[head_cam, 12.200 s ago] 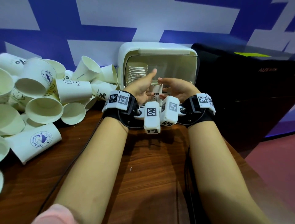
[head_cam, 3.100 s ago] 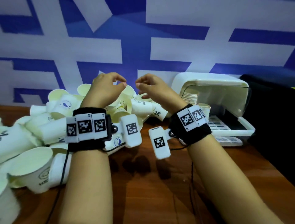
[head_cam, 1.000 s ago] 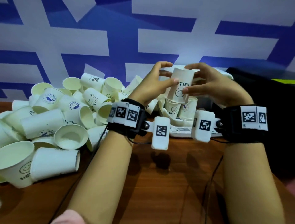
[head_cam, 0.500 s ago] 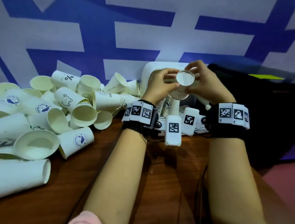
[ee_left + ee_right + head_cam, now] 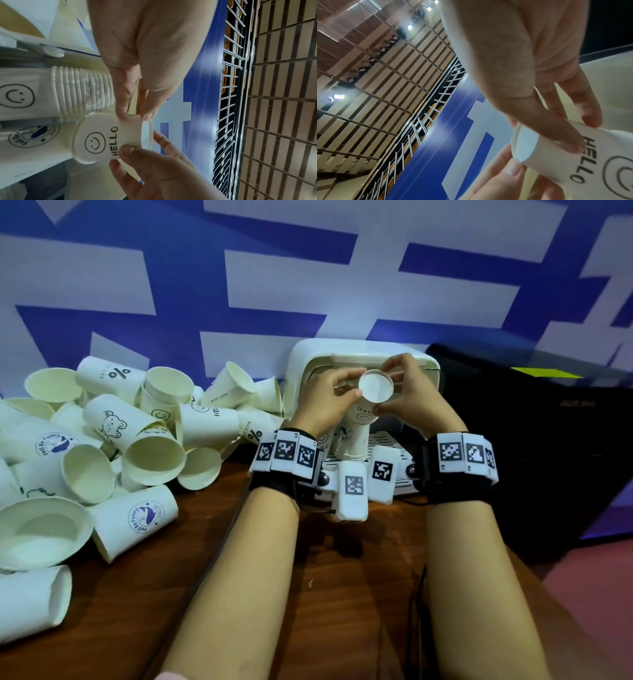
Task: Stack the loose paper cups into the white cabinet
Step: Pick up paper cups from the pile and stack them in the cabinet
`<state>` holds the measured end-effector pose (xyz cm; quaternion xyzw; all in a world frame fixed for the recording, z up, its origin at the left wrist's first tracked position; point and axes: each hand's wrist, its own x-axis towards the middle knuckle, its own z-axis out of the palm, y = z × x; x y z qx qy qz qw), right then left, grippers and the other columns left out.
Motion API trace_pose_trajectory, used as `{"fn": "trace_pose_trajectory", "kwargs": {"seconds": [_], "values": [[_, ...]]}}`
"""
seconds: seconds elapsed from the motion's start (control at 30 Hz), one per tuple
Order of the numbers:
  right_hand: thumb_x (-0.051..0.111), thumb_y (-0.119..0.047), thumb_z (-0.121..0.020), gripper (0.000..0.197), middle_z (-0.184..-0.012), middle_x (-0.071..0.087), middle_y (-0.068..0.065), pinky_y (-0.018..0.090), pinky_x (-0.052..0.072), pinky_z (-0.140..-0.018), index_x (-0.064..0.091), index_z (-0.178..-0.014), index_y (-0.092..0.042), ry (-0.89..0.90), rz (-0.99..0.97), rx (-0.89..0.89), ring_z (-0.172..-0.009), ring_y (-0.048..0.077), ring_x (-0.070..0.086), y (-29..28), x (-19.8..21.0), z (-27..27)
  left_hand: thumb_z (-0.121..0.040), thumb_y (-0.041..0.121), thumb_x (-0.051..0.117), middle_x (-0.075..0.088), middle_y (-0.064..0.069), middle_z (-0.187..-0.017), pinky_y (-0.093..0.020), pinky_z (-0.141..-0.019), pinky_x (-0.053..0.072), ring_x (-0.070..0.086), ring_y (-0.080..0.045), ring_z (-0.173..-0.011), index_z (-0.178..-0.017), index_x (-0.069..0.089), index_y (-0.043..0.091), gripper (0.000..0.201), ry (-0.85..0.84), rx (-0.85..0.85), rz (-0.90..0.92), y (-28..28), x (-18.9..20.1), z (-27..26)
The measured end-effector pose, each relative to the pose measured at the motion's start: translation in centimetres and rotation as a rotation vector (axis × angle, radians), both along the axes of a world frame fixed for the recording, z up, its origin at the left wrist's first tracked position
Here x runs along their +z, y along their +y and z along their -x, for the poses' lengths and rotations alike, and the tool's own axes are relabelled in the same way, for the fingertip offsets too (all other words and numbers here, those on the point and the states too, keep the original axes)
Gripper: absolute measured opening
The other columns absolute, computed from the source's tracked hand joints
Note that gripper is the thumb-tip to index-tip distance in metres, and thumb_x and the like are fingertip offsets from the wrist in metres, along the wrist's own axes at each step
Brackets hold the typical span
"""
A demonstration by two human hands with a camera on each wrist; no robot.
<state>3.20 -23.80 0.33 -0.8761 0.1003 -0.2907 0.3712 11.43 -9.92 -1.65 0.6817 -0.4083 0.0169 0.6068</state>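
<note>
I have both the left hand (image 5: 327, 398) and right hand (image 5: 411, 395) pinching the inverted HELLO cup (image 5: 375, 387) by its base, at the mouth of the white cabinet (image 5: 363, 350), probably to seat it squarely on the short stack (image 5: 354, 440) below.

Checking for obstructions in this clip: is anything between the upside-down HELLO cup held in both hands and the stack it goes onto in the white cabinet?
Nothing visible. The HELLO cup, pinched by the left hand and right hand, is already sleeved over the top of a short stack at the white cabinet front.
</note>
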Motion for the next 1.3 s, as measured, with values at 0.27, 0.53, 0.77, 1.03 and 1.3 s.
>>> {"fn": "trace_pose_trajectory", "kwargs": {"seconds": [0.27,0.53,0.77,1.03,1.3], "values": [[0.079,0.008,-0.062,0.065,-0.103,0.059,-0.001,0.046,0.053,-0.091,0.045,-0.11,-0.02,-0.01,-0.084,-0.047,-0.105,0.021,0.059,-0.5,-1.0,-0.9,-0.091,0.006,0.059,0.061,-0.001,-0.129,-0.036,-0.105,0.045,0.056,-0.013,-0.12,-0.129,0.058,0.015,0.04,0.019,-0.03,-0.042,-0.4,-0.6,-0.5],[0.078,0.003,-0.068,0.062,-0.109,0.06,0.002,0.048,0.052,-0.092,0.042,-0.111,-0.022,-0.07,-0.155,-0.071,-0.105,0.023,0.061,-0.8,-2.0,-1.7,-0.094,0.009,0.054,0.051,0.001,-0.141,-0.037,-0.108,0.041,0.049,-0.014,-0.128,-0.138,0.048,0.023,0.047,0.019,-0.102,-0.11,-0.8,-1.1,-0.7],[0.078,0.002,-0.07,0.062,-0.113,0.06,0.004,0.045,0.053,-0.092,0.042,-0.114,-0.021,-0.107,-0.155,-0.053,-0.105,0.022,0.062,-1.3,-2.7,-2.2,-0.096,0.013,0.054,0.037,0.003,-0.152,-0.036,-0.114,0.034,0.037,-0.013,-0.138,-0.14,0.047,0.025,0.047,0.015,-0.121,-0.166,-1.1,-1.7,-1.2],[0.079,-0.01,-0.077,0.063,-0.122,0.058,0.001,0.045,0.053,-0.094,0.046,-0.13,-0.018,-0.014,-0.187,-0.035,-0.108,0.019,0.061,-2.0,-4.0,-3.5,-0.095,0.02,0.056,0.046,-0.004,-0.146,-0.04,-0.107,0.041,0.045,-0.018,-0.131,-0.144,0.041,0.017,0.051,0.03,-0.069,-0.282,-1.0,-2.1,-1.2],[0.066,-0.016,-0.088,0.056,-0.135,0.055,0.007,0.048,0.048,-0.101,0.045,-0.141,-0.021,0.057,-0.095,-0.025,-0.121,0.022,0.056,-2.4,-4.4,-4.2,-0.093,0.028,0.06,0.046,-0.006,-0.144,-0.038,-0.108,0.039,0.045,-0.021,-0.13,-0.144,0.04,0.015,0.056,0.011,-0.014,-0.353,-1.2,-2.1,-0.9]]}}
